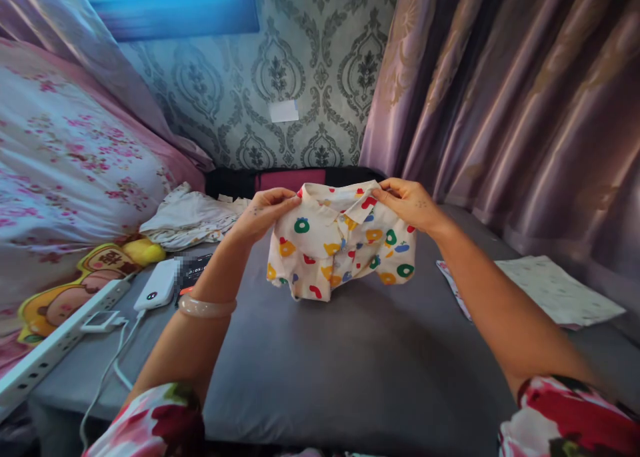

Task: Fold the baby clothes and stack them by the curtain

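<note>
A small white shirt [340, 244] with coloured shapes and a collar hangs between my two hands above the grey bed surface [350, 364]. My left hand [263, 210] pinches its left shoulder, fingers closed on the cloth. My right hand [407, 202] grips the right shoulder the same way. The shirt's lower edge touches the grey surface. A pale bangle [206, 306] circles my left wrist.
A pile of light clothes [193, 220] lies at the back left. A white power bank [157, 285], a phone and cables lie at the left by a white rail [55, 347]. A folded patterned cloth [545, 289] rests at the right. Curtains hang on the right.
</note>
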Demonstrator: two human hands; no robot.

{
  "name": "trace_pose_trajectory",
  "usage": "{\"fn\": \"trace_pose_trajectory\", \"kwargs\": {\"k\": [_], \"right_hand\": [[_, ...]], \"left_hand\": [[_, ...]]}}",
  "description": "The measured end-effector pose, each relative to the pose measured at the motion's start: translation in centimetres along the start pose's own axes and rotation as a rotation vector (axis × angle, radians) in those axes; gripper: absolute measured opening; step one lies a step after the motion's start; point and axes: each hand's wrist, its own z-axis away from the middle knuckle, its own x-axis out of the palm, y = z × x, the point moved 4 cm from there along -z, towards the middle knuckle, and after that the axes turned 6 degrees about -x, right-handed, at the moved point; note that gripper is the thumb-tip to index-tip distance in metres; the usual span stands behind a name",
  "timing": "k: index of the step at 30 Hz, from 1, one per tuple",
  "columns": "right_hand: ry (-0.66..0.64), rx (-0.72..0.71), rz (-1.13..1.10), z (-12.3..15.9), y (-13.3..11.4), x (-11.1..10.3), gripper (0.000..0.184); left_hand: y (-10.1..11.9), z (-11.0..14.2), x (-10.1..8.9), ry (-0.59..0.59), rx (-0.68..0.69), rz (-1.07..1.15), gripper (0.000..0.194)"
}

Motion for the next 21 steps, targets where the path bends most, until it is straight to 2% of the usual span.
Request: {"fn": "trace_pose_trajectory", "kwargs": {"k": [3, 6, 9, 11, 13, 15, 19, 20, 21], "right_hand": [[-0.079, -0.005, -0.019, -1.4, -1.5, -1.5, 0.037], [-0.149, -0.001, 0.003, -3.1, -4.2, -4.1, 0.034], [-0.038, -0.046, 0.04, -4.3, -7.1, -7.5, 0.03], [0.074, -0.087, 0.08, -4.7, -8.1, -9.2, 0.027], [0.089, -0.082, 0.208, -5.1, -8.0, -9.7, 0.022], [0.056, -0.093, 0.365, -5.8, -7.2, -9.4, 0.017], [0.193, -0.278, 0.587, -7.4, -6.6, -9.0, 0.023], [0.208, -0.294, 0.656, -7.8, -6.5, -8.9, 0.023], [0.18, -0.28, 0.735, -8.1, -6.2, -8.7, 0.022]], "left_hand": [[2.1, -1.5, -0.2, 0.03, 0.02, -0.069, 0.029], [6.3, -2.4, -0.9, 0.012, 0.058, -0.197, 0.023], [11.2, -2.5, -1.8, -0.102, 0.12, -0.307, 0.021], [13.5, -2.8, -2.4, -0.056, 0.193, -0.345, 0.024], [14.0, -3.9, -2.5, 0.034, 0.225, -0.421, 0.024], [13.4, -5.4, -1.9, 0.093, 0.239, -0.528, 0.02], [12.3, -7.5, -0.9, 0.415, 0.473, -0.502, 0.027], [11.9, -8.0, -0.4, 0.397, 0.485, -0.552, 0.027], [11.4, -8.5, 0.2, 0.309, 0.455, -0.638, 0.024]]}}
